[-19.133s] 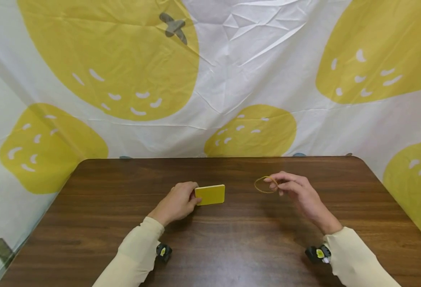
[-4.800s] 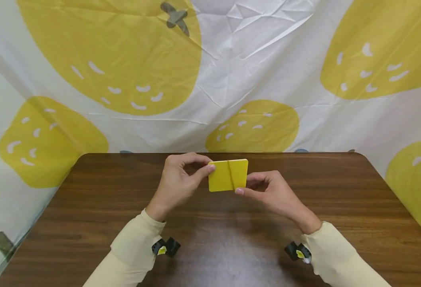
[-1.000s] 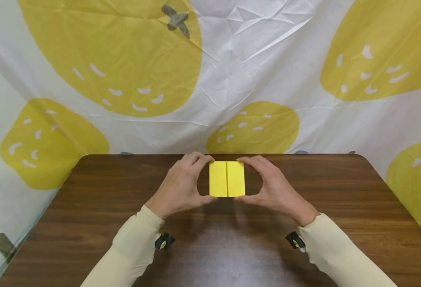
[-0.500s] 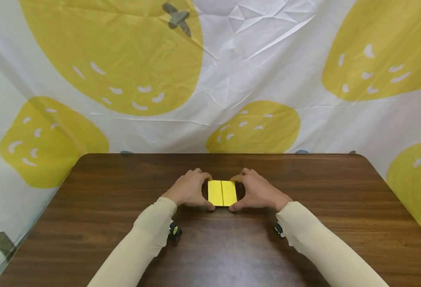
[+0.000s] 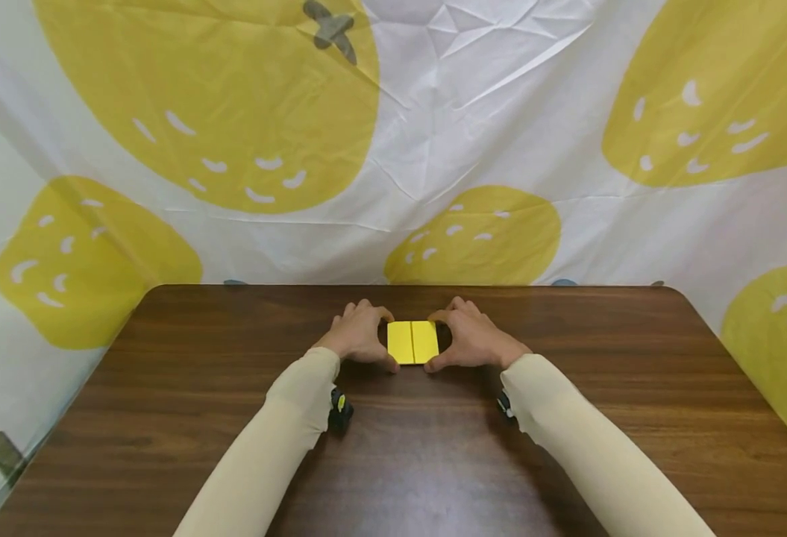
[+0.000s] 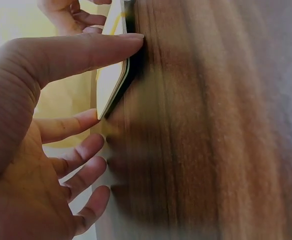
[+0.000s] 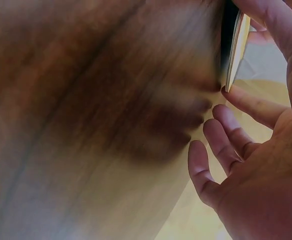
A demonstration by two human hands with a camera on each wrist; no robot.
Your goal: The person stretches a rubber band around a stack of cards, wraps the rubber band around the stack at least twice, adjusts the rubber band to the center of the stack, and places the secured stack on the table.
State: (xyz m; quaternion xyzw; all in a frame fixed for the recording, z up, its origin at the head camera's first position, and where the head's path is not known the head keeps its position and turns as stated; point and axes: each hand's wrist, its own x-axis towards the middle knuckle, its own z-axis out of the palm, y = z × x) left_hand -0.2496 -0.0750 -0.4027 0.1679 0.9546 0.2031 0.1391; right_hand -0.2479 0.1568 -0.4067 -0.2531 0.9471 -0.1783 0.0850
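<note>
A small yellow notebook lies flat, at or just above the tabletop, in the middle of the head view. A rubber band runs across its cover from far edge to near edge. My left hand pinches its left side, thumb on the near edge and index finger at the far corner. On the right side my right hand pinches it the same way. In the left wrist view the notebook shows its layered edge and a dark shadow beneath; whether it fully touches the wood I cannot tell. The other fingers are spread, off the notebook.
A dark wooden table spreads under both arms, its far edge a little beyond the hands. Behind it hangs a white cloth with large yellow fruit prints. A small black camera sits at the left wrist, another camera at the right.
Earlier the notebook was in the left hand and the loose band in the right; later the band was around it. Within the last second both hands lowered the notebook, then moved it slightly away.
</note>
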